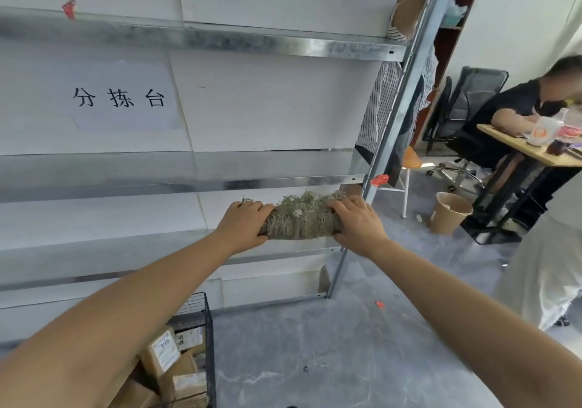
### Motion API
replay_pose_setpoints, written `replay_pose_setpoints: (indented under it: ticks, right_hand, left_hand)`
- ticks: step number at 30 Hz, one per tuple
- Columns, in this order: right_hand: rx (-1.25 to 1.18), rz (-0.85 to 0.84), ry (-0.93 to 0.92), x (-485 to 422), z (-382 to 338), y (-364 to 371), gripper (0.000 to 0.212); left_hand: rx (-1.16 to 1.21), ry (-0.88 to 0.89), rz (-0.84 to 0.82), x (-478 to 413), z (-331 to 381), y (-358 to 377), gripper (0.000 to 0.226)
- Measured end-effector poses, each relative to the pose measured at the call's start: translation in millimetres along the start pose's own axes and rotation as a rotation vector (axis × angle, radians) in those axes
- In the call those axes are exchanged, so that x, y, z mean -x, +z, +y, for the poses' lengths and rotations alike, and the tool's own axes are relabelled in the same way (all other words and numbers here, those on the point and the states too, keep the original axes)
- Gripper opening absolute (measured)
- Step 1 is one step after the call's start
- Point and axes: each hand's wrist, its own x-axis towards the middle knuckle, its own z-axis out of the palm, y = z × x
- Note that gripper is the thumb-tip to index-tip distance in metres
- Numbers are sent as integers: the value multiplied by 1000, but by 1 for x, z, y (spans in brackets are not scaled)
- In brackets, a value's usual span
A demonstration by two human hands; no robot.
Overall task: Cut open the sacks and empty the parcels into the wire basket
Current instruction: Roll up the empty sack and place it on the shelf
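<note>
- Rolled sack (300,218): a coarse, frayed bundle of brownish-green woven fabric, held level in front of the metal shelf rack (220,39), near the rack's right upright. Whether it rests on a shelf cannot be told.
- Left hand (244,221): grips the left end of the bundle, fingers curled over its top and the thumb side towards the camera.
- Right hand (357,221): grips the right end, fingers wrapped over the top edge with the palm lying on the fabric. Both forearms are bare and stretched forward.
- Wire basket (210,344): black, standing on the floor at lower left, below the left forearm and well apart from the sack.
- Parcels (163,354): brown cardboard boxes with white labels, lying in the basket.
- Paper sign (119,97): a white sheet with three black characters, fixed to the rack's white backing.
- Red tape (379,180): a scrap on the right upright, just above the right hand.
- Background, right: a standing person in a striped shirt (381,105) behind the rack, a seated person (519,105) at a desk (529,149) bearing cups, and a brown paper bucket (450,212) on the grey floor (315,344).
</note>
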Motion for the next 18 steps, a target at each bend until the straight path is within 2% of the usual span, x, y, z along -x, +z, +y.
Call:
replay_pose_setpoints:
  ticks: [7, 18]
  right_hand:
    - [18, -2, -4, -88, 36, 24, 60]
    - [30, 7, 88, -288, 67, 72, 54]
  left_hand:
    - [28, -52, -30, -83, -26, 29, 62]
    - [-13, -115, 4, -259, -131, 69, 61]
